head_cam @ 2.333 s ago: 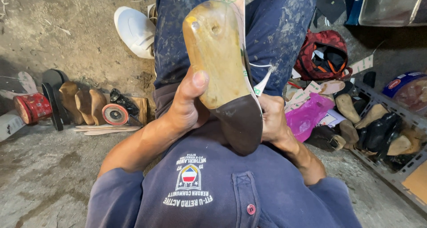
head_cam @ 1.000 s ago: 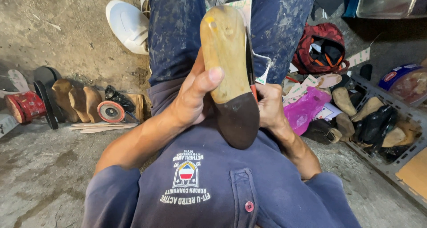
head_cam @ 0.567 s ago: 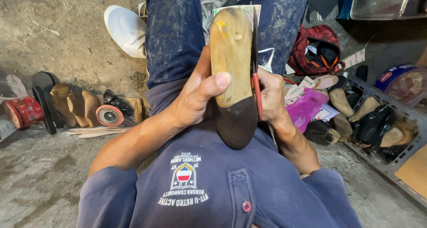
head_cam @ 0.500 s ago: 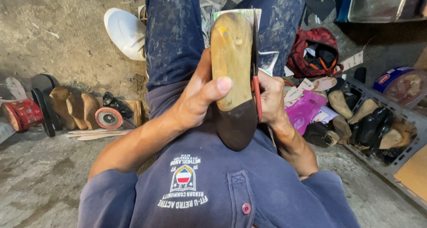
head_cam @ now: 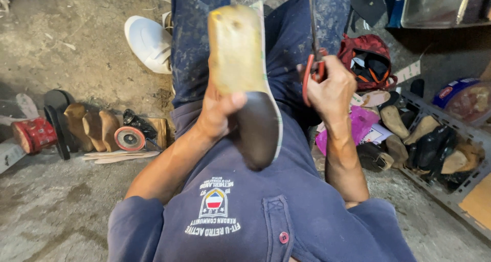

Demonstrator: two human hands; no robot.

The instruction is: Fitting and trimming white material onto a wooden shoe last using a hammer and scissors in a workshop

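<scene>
My left hand (head_cam: 219,112) grips a shoe last (head_cam: 240,62) with a tan forepart and a dark heel end, bottom side up over my lap, with a thin pale insole edge along its right side. My right hand (head_cam: 332,85) holds red-handled scissors (head_cam: 313,62), blades pointing up and away, a short distance right of the last and apart from it. I sit in blue jeans and a navy shirt, one white shoe (head_cam: 148,42) out on the floor ahead.
On the concrete floor at left lie several tan and black soles (head_cam: 84,126), a red can (head_cam: 33,135) and a small grinder with a disc (head_cam: 130,138). At right stand a red bag (head_cam: 371,62), a pink bag (head_cam: 358,126) and a wire crate of shoe parts (head_cam: 440,154).
My right hand has pulled the scissors away from the last's right edge and lifted them to the right. The last has stayed in my left hand, tilted slightly left.
</scene>
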